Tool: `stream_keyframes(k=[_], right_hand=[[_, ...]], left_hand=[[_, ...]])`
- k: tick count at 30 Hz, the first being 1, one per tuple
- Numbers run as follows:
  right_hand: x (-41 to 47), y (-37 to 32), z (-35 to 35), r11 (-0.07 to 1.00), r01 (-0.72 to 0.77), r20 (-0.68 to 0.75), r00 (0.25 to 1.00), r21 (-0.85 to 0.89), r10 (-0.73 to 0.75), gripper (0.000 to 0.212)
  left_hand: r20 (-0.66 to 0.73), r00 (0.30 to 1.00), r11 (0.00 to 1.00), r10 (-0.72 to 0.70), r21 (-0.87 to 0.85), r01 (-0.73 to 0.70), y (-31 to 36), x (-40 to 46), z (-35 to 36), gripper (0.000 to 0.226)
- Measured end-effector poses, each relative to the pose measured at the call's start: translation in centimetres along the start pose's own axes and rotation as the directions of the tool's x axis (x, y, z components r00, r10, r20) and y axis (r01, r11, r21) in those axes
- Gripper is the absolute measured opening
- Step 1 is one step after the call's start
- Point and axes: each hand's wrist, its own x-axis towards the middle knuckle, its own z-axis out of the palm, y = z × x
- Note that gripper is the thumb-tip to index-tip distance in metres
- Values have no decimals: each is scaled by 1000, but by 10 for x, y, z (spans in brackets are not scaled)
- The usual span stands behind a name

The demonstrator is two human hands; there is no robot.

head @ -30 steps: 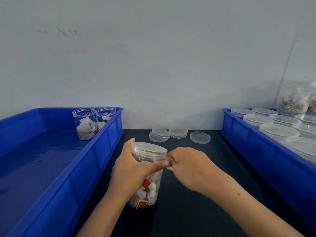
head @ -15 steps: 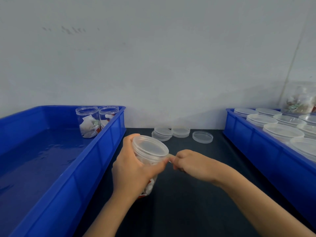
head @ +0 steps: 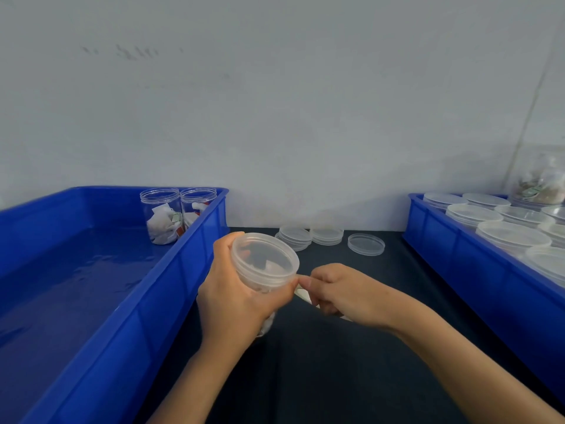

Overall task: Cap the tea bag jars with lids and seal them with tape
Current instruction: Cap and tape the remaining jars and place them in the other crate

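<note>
A clear plastic jar of tea bags (head: pixel 263 264) with its lid on is tilted toward me above the dark table. My left hand (head: pixel 235 296) grips its body from the left. Just right of the jar's rim, my right hand (head: pixel 339 293) pinches a pale strip of tape (head: pixel 302 294) that runs from under the lid edge. Two uncapped jars of tea bags (head: pixel 171 218) stand in the far corner of the left blue bin (head: pixel 91 289).
Loose clear lids (head: pixel 308 237) lie stacked at the back of the table, with one single lid (head: pixel 366 244) beside them. A right blue bin (head: pixel 477 264) holds several capped jars. A white wall closes the back.
The jar has tipped from upright to leaning toward me and risen slightly. My right hand has drawn away to the right and downward, pulling the tape along the rim.
</note>
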Motion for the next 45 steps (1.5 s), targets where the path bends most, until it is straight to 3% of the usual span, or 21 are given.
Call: stream_keyframes(k=[4,8,11,17,26,32,38,45], right_hand=[[-3,1,-6,996,49,129,990,70,-57,36],[-6,1,-16,981,-7,278,959,193,-47,27],[-6,3,-17,981,-13,298,953,193,-46,23],[-6,1,-9,987,4,233,972,163,-42,29],[1,-2,10,999,-19,-121,993,-39,14,36],[7,4,13,995,-98,-190,976,33,102,32],[11,5,13,985,-90,-248,961,146,125,31],[12,6,14,984,-91,-288,948,155,134,26]], left_hand=[[57,997,998,59,33,-61,2,0,-3,88],[109,982,982,152,94,-163,6,3,-8,91],[110,977,975,181,108,-193,9,4,-11,92],[81,985,976,152,145,-162,6,6,-13,92],[68,987,978,145,139,-153,4,4,-10,93],[71,980,968,187,154,-196,6,2,-6,92],[39,970,942,240,234,-242,10,3,-6,92],[35,955,896,295,336,-289,11,4,-3,93]])
